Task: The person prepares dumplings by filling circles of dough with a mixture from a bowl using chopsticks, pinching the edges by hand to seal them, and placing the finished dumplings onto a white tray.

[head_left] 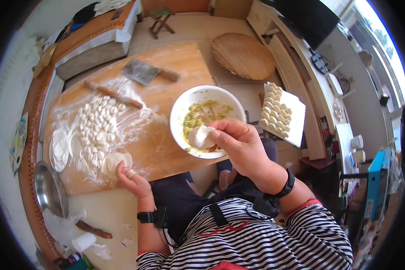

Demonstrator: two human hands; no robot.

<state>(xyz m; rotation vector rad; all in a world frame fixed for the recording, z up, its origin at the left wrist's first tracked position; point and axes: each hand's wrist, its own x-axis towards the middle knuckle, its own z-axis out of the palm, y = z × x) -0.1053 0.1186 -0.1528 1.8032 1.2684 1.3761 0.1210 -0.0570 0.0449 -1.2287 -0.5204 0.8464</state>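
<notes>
My right hand [238, 144] is closed in a pinch on a pale folded dumpling [201, 137], held over the near part of a white bowl [174, 118]. Inside the bowl is a green and yellow chopped filling [198, 114]. At the board's front edge, my left hand [136, 182] has its fingertips closed on a round dumpling wrapper [117, 162]. Many small floured dough pieces [96, 123] lie just beyond that hand. Another pale flat stack of wrappers [60, 148] sits at the board's left.
On the floured wooden board [162, 153] are a rolling pin [113, 94] and a cleaver [141, 73]. Rows of finished dumplings [274, 112] stand on a white tray [296, 119] to the right. A metal basin [47, 189] is at left; a round wooden board [243, 56] lies beyond.
</notes>
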